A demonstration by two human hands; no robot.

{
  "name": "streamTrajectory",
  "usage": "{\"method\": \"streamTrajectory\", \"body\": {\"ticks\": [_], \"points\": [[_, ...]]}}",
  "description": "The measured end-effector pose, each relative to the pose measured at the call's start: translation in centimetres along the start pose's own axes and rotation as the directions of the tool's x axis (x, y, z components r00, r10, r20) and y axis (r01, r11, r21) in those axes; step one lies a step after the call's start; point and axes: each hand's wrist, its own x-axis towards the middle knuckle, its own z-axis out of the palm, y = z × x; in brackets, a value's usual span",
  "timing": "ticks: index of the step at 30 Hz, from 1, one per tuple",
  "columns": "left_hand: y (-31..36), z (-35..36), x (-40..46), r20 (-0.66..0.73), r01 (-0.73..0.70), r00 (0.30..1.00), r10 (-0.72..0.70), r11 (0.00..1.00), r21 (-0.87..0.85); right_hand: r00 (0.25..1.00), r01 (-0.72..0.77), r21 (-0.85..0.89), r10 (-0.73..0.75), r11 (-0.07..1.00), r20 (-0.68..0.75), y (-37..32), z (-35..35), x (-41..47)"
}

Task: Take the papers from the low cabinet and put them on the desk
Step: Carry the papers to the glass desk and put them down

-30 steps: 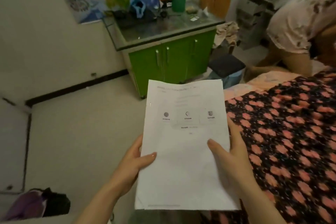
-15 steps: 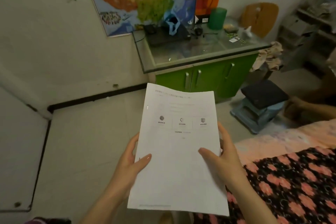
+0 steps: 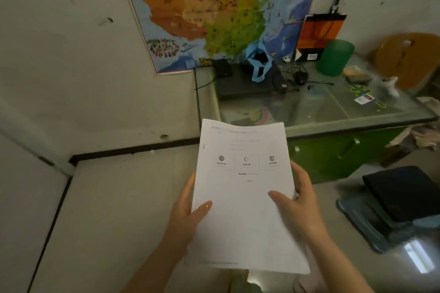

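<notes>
A stack of white printed papers [image 3: 245, 197] is held upright in front of me by both hands. My left hand [image 3: 185, 211] grips its left edge with the thumb on top. My right hand [image 3: 297, 202] grips the right edge, thumb across the page. The papers' top edge overlaps the front left corner of the glass-topped green desk [image 3: 333, 112], which stands ahead and to the right against the wall. The low cabinet is not in view.
On the desk lie a black laptop [image 3: 247, 81], a blue bag [image 3: 258, 62], cables, a green cup [image 3: 335, 57] and an orange bag [image 3: 319, 33]. A map [image 3: 214, 7] hangs above. A dark-cushioned stool [image 3: 395, 204] stands on the floor at right.
The view has swung left and closer to the desk. The flowered bedspread and the other person have left the frame. Both hands keep the same hold on the papers.
</notes>
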Motion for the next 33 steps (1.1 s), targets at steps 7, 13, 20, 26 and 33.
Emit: {"method": "streamTrajectory", "body": {"ticks": [7,13,20,26,33], "points": [[1.3,1.9,15.0,-0.057,0.082,0.995,-0.08,0.996,0.044,0.998,-0.035,-0.154,0.043,0.987,0.049,-3.7,1.6,17.2],[0.3,1.6,26.2,-0.074,0.145,0.987,-0.142,0.989,0.037,0.993,-0.09,-0.252,0.107,0.964,0.055,-4.0,4.8,28.4],[-1.2,0.5,35.1,-0.061,0.3,0.953,-0.295,0.948,0.106,0.983,-0.168,-0.384,0.186,0.908,0.008,-2.3,8.5,36.8],[-3.1,0.3,38.4,-0.114,0.392,0.919,-0.377,0.902,0.182,0.968,-0.222,-0.485,0.253,0.846,-0.002,-1.2,10.3,40.6],[-4.6,0.6,39.1,-0.13,0.408,0.912,-0.388,0.842,0.352,0.967,-0.158,-0.68,0.25,0.716,0.038,-0.1,9.9,42.6]]}}
